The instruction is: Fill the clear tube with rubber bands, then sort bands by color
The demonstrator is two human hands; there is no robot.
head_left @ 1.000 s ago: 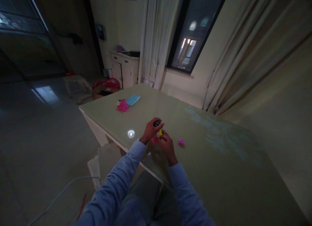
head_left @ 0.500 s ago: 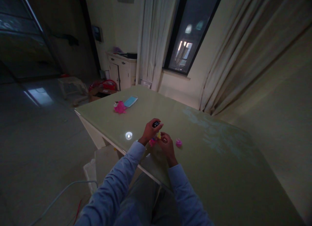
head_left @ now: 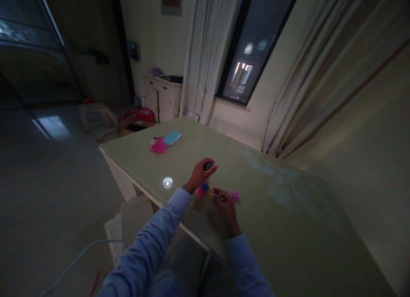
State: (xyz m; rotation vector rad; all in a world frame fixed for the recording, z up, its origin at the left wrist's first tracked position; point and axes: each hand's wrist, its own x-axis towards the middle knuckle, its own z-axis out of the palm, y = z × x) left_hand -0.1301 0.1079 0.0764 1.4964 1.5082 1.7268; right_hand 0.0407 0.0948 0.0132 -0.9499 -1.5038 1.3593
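My left hand (head_left: 201, 174) is closed round a small dark, shiny round object (head_left: 208, 165), held above the green tabletop (head_left: 288, 237). Lower and to its right, my right hand (head_left: 225, 205) pinches a thin, pale piece beside a yellow bit (head_left: 210, 191). Pink (head_left: 200, 193) and blue (head_left: 204, 186) crumpled pieces show just below my left hand, left of my right fingertips. A small pink-purple piece (head_left: 235, 195) lies on the table right beside my right hand.
Farther back on the table lie a bright pink crumpled piece (head_left: 159, 145) and a light blue mask (head_left: 173, 138). A light reflects on the tabletop at left. Beyond stand a white cabinet (head_left: 165, 101), curtains (head_left: 205, 49) and red items (head_left: 145, 115).
My hands have moved apart, my right hand lower and slightly right, my left slightly right. The blue piece now shows between them. The whole view has shifted a little.
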